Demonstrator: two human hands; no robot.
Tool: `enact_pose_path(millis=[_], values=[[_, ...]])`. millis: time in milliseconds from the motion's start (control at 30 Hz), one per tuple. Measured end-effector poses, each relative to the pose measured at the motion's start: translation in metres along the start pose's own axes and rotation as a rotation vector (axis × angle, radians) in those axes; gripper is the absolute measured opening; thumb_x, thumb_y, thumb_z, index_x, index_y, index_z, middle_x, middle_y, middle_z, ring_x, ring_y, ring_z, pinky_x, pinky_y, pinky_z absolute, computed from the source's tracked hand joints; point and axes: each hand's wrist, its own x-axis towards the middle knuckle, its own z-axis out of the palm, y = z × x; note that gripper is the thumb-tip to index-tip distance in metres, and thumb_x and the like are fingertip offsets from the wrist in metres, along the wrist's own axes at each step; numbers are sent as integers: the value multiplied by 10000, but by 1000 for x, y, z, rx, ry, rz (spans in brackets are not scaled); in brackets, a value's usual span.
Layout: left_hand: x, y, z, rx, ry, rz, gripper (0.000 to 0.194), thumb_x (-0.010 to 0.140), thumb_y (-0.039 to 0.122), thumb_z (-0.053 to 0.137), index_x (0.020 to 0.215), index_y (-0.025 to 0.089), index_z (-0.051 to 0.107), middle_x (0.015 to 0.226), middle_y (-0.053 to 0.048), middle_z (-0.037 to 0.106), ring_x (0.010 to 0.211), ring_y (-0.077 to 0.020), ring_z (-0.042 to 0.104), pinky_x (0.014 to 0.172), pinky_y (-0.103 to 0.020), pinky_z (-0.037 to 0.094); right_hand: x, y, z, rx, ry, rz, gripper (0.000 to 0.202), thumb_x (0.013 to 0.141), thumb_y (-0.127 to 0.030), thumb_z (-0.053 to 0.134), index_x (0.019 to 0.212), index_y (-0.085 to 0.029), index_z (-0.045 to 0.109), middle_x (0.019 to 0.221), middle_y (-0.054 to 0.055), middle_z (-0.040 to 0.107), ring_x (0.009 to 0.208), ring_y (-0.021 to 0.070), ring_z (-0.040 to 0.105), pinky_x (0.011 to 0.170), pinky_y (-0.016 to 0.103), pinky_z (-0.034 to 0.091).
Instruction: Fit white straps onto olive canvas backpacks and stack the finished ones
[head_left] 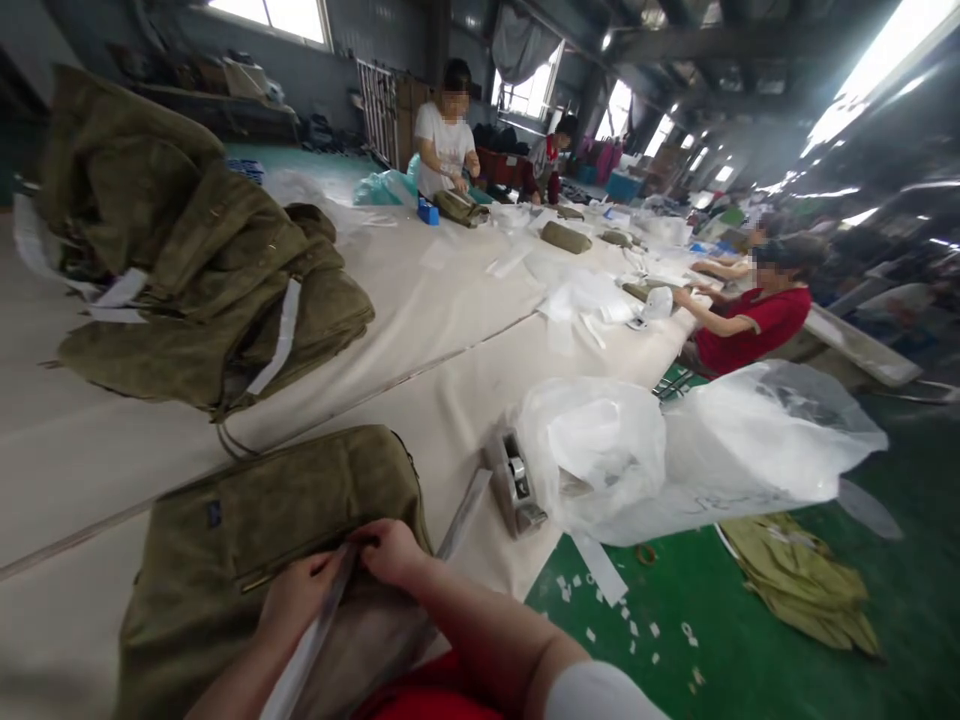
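My 2 hands are close together at the near edge of the olive bag, which lies on the covered table just before me. My left hand and my right hand both have their fingers curled in at that edge, with 1 pale strip running down between them; whether either clamps cloth or strip, I cannot tell. Beyond the bag lies an olive heap; to its right, a grey device and clear plastic.
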Motion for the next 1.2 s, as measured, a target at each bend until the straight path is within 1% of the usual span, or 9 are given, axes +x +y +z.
enact_pose_path(millis=[267,500,567,667,733,833,900,1033,1200], values=[[4,-3,9,-57,-10,-66,405,802,497,483,927,226,758,903,-55,772,937,-273,699,709,-260,510,3,2,-3,-185,50,-152,404,715,-56,524,1030,-204,729,1043,34,726,1028,176,640,947,241,457],[2,-4,14,-162,38,-75,299,861,374,511,973,218,741,1007,-43,757,993,-212,682,810,-235,481,-1,-3,-7,-271,57,-141,340,698,-40,508,917,-190,720,954,53,701,933,170,628,868,234,459],[3,-3,14,-160,49,-105,282,866,354,524,970,202,737,992,-53,759,975,-210,684,804,-241,477,-1,-3,-7,-237,83,-121,303,716,-53,520,909,-181,715,946,57,707,926,171,632,851,229,455],[4,-1,14,-136,60,-150,286,874,349,523,961,177,733,969,-76,758,928,-208,689,762,-246,469,-1,-2,-4,-175,138,19,158,806,-200,557,851,-161,703,847,76,715,803,180,651,728,238,468],[3,2,14,-133,59,-154,280,877,335,517,956,172,731,961,-79,757,914,-198,689,745,-239,462,2,0,0,-92,65,146,220,853,-292,539,749,-158,679,705,68,689,619,165,624,588,240,448],[1,5,12,-125,43,-136,286,890,320,492,954,167,726,946,-79,754,902,-187,685,735,-235,452,8,4,8,136,-108,269,304,888,-299,499,638,-171,616,562,19,616,416,115,497,441,225,369],[-1,7,9,-81,45,-120,291,898,320,478,939,168,722,935,-77,747,882,-185,679,718,-243,445,11,6,14,265,-136,283,308,881,-299,524,609,-174,594,512,-8,573,379,94,440,407,213,331],[-12,13,7,127,157,-43,284,909,302,457,907,179,713,954,-75,705,878,-185,649,722,-264,434,13,6,23,394,-79,279,284,837,-260,579,568,-169,574,443,-40,496,361,76,377,389,207,277],[-29,13,17,416,144,183,366,925,139,346,1107,165,663,1013,-90,657,964,-220,618,830,-328,462,13,4,28,461,-47,268,320,759,-196,606,460,-177,494,374,-58,389,358,71,299,381,217,206]])
